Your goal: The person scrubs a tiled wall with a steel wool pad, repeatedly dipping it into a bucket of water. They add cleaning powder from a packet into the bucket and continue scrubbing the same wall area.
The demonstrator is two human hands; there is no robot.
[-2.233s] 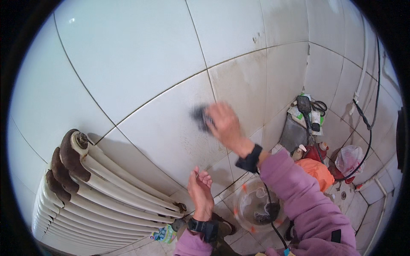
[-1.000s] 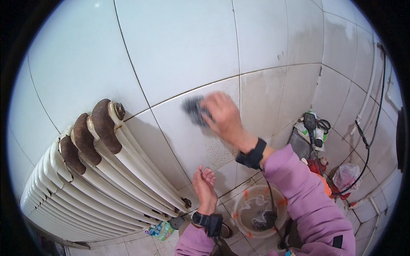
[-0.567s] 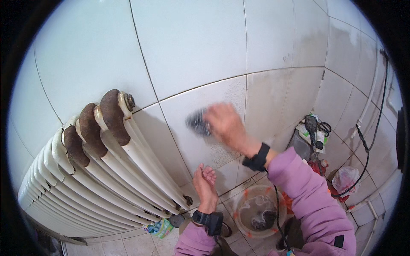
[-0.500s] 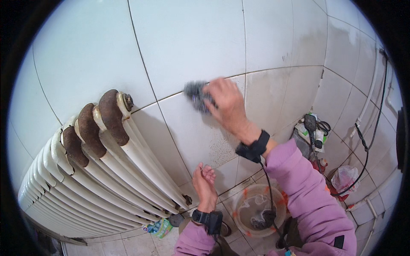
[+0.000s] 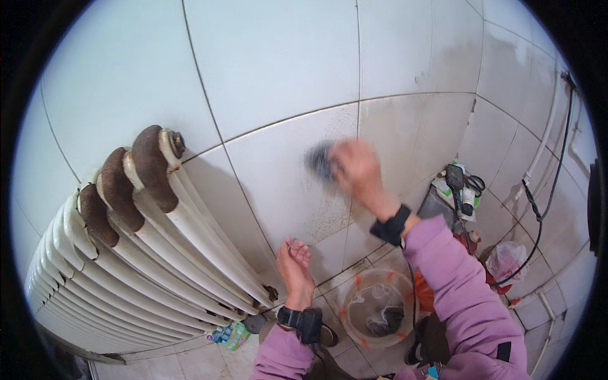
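Note:
My right hand (image 5: pixel 356 170) is closed on a dark grey wad (image 5: pixel 322 162) and presses it against a white wall tile (image 5: pixel 272 171). Motion blurs both, so whether the wad is cloth or scrubber I cannot tell. Grey speckles mark the tile below it. My left hand (image 5: pixel 295 266) hangs lower down, in front of the wall, palm turned up and fingers loosely curled but apart, with nothing visible in it. Below my right forearm stands a round, clear basin (image 5: pixel 345 315) of murky water with a dark cloth-like lump (image 5: pixel 386 321) in it.
A white ribbed radiator (image 5: pixel 190 247) with rusty brown tops fills the left side. A green and blue packet (image 5: pixel 235 335) lies on the floor by its foot. In the right corner are a black brush-shaped thing (image 5: pixel 455 180), a crumpled plastic bag (image 5: pixel 506 259) and a hanging black cable (image 5: pixel 538 218).
My right hand has moved right and downward across the tile with the dark grey wad. My left hand has kept nearly the same place and pose.

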